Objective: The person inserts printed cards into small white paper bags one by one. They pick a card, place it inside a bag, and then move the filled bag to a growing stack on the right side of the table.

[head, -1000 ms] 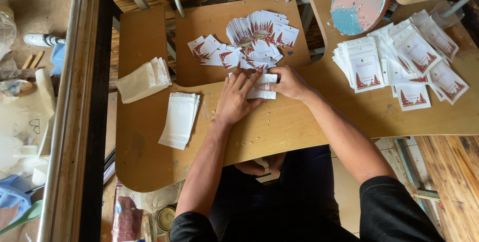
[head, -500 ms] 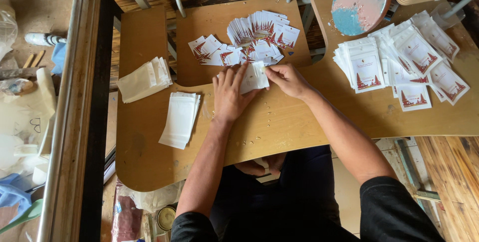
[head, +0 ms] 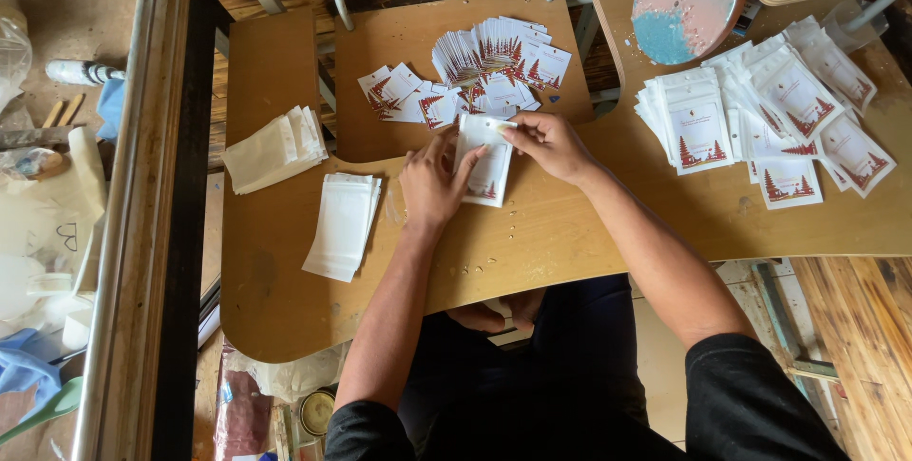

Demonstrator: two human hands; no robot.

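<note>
My left hand [head: 432,181] rests on the left edge of a small clear pouch [head: 484,164] that holds a white card with red tree prints. My right hand [head: 546,144] pinches the pouch's top edge with thumb and fingers. The pouch lies flat on the wooden desk [head: 532,233]. Just beyond it spreads a loose pile of red-and-white cards [head: 475,76]. To my left lie two stacks of blank white pouches [head: 344,223], [head: 275,147].
Several filled pouches [head: 769,114] fan out at the right of the desk. A round board painted pink and blue [head: 686,0] stands behind them. A metal and wooden frame [head: 142,204] runs down the left. My knees are under the desk.
The pouch has gone from a sideways position under my hands to lying upright and flat. My right hand moved to its top edge; my left hand slid down beside it.
</note>
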